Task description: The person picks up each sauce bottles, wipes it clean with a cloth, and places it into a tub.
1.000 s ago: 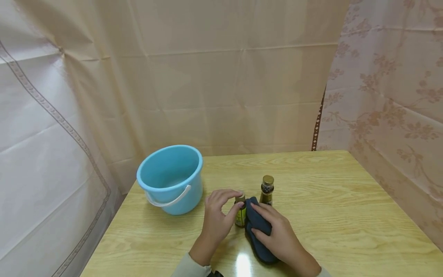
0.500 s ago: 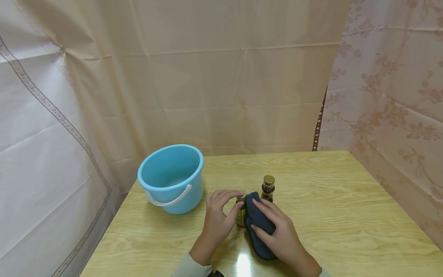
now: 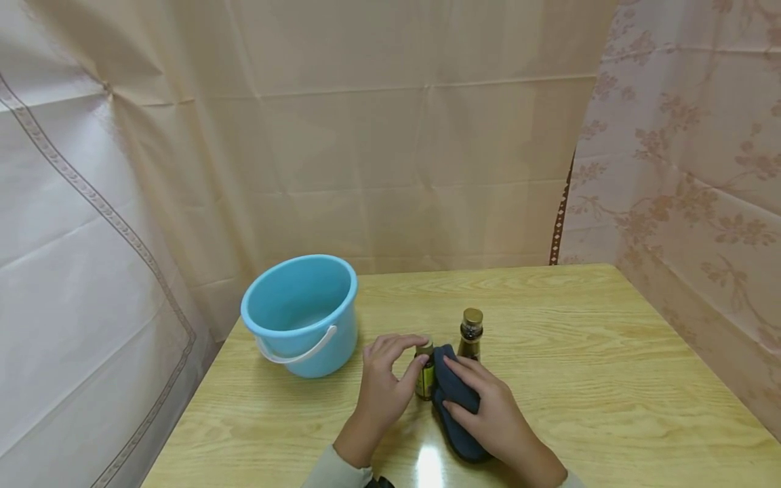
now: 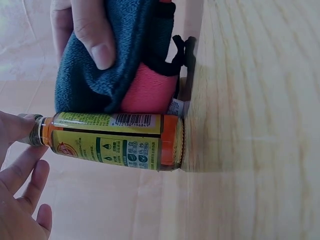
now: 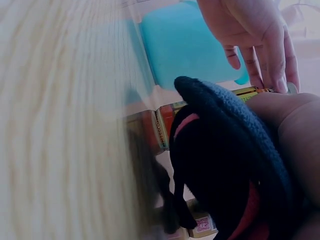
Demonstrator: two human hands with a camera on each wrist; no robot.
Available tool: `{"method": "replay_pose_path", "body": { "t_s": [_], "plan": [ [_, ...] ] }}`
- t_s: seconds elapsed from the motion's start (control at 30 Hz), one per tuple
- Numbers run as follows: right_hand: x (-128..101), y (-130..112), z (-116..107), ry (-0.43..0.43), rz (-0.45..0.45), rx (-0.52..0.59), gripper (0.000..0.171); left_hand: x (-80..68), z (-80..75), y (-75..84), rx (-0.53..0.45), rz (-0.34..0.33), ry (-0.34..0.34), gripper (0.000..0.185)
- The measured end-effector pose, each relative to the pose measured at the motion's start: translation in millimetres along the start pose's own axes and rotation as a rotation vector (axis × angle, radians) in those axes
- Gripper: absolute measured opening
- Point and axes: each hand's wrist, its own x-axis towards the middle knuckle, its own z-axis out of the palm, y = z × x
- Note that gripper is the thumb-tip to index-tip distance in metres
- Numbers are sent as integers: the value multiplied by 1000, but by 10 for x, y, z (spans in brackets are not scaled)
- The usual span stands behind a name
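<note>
My left hand pinches the cap of a small upright glass bottle between thumb and fingers. In the left wrist view this bottle shows a yellow-green label with a barcode and orange contents. A folded dark blue cleaning cloth is in my right hand, thumb and fingers curled over it. Up close, the cloth is fuzzy, with a pink face, black edging and a black loop, and it touches the bottle's side. My right hand partly hides a taller dark bottle with a gold cap.
A light blue bucket with a white handle stands on the wooden table, left of and beyond the hands. Beige curtains hang behind the table, and a flowered curtain hangs along the right.
The cloth in my right hand shifts slightly up along the bottle's side, then back down. My left hand keeps its pinch on the cap, and the bottle stays in place.
</note>
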Motion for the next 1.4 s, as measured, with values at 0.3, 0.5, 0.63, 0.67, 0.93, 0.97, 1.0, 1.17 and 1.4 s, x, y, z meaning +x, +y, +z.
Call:
{"method": "replay_pose_path", "body": {
  "t_s": [0.3,0.5,0.63,0.67,0.93,0.97,1.0,1.17,1.4],
  "plan": [
    [2,13,0,-83,93,-2,70,0,5,-14,-10,4,3,27],
    [9,26,17,-103,135,5,68,1,13,-23,-10,14,9,27],
    [10,23,26,-111,163,8,67,-3,7,-11,-10,-11,-3,26],
    [12,23,28,-111,166,7,67,-2,5,-6,-10,-19,-6,26],
    [27,11,19,-114,160,-6,67,4,34,-13,7,-9,25,27],
    [28,8,18,-114,158,-8,67,3,32,-15,8,-15,27,26],
    [29,4,17,-114,155,-9,67,2,29,-14,6,-22,28,26],
    [23,-8,16,-103,130,-18,67,1,6,-6,-13,-52,13,26],
    [2,1,19,-31,51,-31,71,16,-1,7,4,-24,14,24]
  ]
}}
